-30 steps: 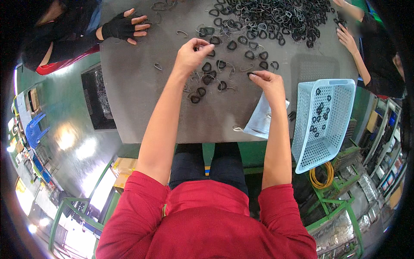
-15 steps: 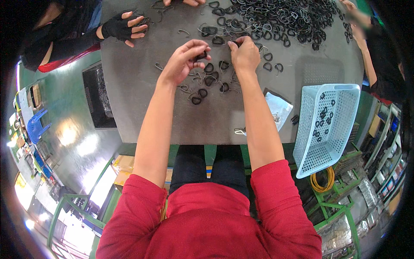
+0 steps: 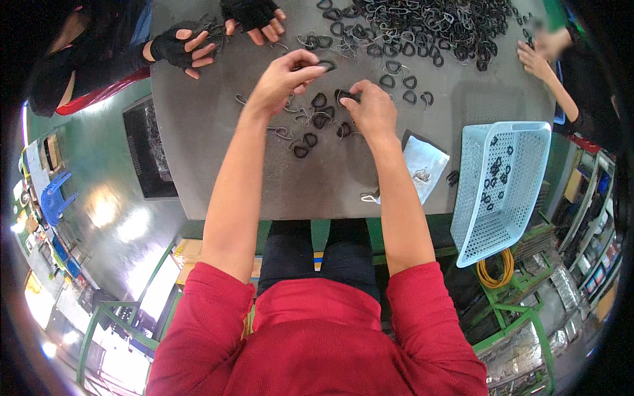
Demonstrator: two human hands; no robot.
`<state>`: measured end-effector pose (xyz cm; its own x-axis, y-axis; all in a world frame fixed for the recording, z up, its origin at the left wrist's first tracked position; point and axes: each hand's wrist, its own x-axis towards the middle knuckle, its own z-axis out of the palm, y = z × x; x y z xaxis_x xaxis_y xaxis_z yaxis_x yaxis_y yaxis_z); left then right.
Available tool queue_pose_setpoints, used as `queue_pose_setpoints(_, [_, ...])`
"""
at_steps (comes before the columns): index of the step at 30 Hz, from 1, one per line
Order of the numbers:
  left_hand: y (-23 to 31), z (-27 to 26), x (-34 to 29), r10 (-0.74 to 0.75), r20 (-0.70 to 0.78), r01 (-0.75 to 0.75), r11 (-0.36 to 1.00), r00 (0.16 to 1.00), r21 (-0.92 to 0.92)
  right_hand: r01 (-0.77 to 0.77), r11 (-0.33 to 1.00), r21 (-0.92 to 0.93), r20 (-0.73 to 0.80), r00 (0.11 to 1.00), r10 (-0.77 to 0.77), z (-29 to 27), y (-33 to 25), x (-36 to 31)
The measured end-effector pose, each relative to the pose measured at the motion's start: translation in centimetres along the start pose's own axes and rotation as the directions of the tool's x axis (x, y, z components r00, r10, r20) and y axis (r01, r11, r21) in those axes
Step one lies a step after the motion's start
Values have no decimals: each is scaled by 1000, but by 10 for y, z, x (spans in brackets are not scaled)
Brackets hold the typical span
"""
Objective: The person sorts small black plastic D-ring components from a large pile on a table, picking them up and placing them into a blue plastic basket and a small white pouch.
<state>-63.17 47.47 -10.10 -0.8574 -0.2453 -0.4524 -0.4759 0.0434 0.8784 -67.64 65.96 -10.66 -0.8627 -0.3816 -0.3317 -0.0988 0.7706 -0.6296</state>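
My left hand is closed, pinching a black D-shaped ring between thumb and fingers above the grey table. To its right, my right hand has thumb and forefinger closed about another black D-shaped ring. Below and between the hands lie several loose black rings, some with thin curved metal wires on them. Past my hands, a big pile of the same rings covers the table's far side.
A light blue perforated basket holding several black rings stands at the table's right edge. Left of it lies a pale blue pouch with small metal pieces on it. A co-worker's gloved hands work at far left; another person's hands are at far right.
My right hand has come nearer and slightly left, onto a ring. My left hand has shifted a little farther away, turning its ring outward. The left co-worker's second gloved hand has come further in.
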Motion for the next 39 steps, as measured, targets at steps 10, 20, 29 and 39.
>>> queue_pose_setpoints(10, [-19,4,-31,-93,-72,77,976,993,-203,-199,935,295,164,974,156,-40,11,-10])
queue_pose_setpoints(20, [-32,34,-47,72,-195,36,864,978,502,-203,880,429,287,954,80,-10,6,-23])
queue_pose_setpoints(29, [-20,-26,-86,109,110,0,708,988,-706,182,946,-268,168,976,-140,10,1,-33])
queue_pose_setpoints(39, [-49,59,-88,199,-227,-69,875,953,478,-221,912,345,264,955,132,-45,24,-34])
